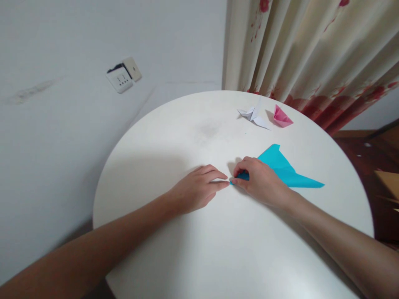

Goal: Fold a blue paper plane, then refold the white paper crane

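Note:
A folded sheet of bright blue paper (282, 168) lies on the white round table, with a pointed end to the right and a raised corner at the back. My right hand (260, 180) covers its left part and pinches it between thumb and fingers. Just left of that, my left hand (199, 189) rests on the tabletop with its fingers stretched out. Its fingertips reach the paper's narrow left tip, close to my right thumb. What lies under my right palm is hidden.
Toward the back right of the table (149, 133) stand a white paper crane (251, 114) and a pink paper boat (282, 117). A wall with a socket (120, 79) rises at the left. A floral curtain (289, 50) hangs behind the table.

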The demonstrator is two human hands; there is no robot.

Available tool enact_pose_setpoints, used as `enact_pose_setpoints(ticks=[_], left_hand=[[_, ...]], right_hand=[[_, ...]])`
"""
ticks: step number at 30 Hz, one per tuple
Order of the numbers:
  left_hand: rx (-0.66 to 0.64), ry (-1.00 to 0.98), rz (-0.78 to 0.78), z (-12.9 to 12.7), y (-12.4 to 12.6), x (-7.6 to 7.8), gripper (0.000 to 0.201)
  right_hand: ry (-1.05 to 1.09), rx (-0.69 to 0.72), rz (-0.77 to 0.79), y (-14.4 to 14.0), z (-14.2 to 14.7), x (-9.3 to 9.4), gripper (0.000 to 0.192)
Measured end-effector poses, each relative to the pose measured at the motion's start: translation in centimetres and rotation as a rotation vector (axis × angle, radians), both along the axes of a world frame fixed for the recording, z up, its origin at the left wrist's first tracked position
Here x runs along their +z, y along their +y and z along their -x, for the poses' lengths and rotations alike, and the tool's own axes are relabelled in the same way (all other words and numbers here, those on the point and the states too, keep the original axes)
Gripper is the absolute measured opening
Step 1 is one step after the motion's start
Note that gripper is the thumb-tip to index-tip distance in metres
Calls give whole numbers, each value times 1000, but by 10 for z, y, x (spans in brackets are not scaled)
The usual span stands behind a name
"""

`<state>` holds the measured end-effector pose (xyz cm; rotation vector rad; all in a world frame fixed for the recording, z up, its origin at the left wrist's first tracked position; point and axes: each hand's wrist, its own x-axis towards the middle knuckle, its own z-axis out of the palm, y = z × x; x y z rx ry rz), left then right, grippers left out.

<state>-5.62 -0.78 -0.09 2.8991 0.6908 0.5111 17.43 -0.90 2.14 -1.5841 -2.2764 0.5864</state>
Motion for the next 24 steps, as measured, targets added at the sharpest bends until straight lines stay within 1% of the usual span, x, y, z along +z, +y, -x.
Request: enact_pose_setpoints(ticks=[7,15,20,24], left_hand=[[-20,-109,58,0,-1,-1,41],[-35,-48,30,-1,1,-1,39],[-14,-87,57,-1,0,-1,43],[-79,-84,16,-3,-2,0,36]], right_hand=[[-19,-1,-1,0,1,2,8],[-13,0,2,2,1,1,8],[-21,9,6,1,1,4,10],[-17,10,6,2,2,3,9]])
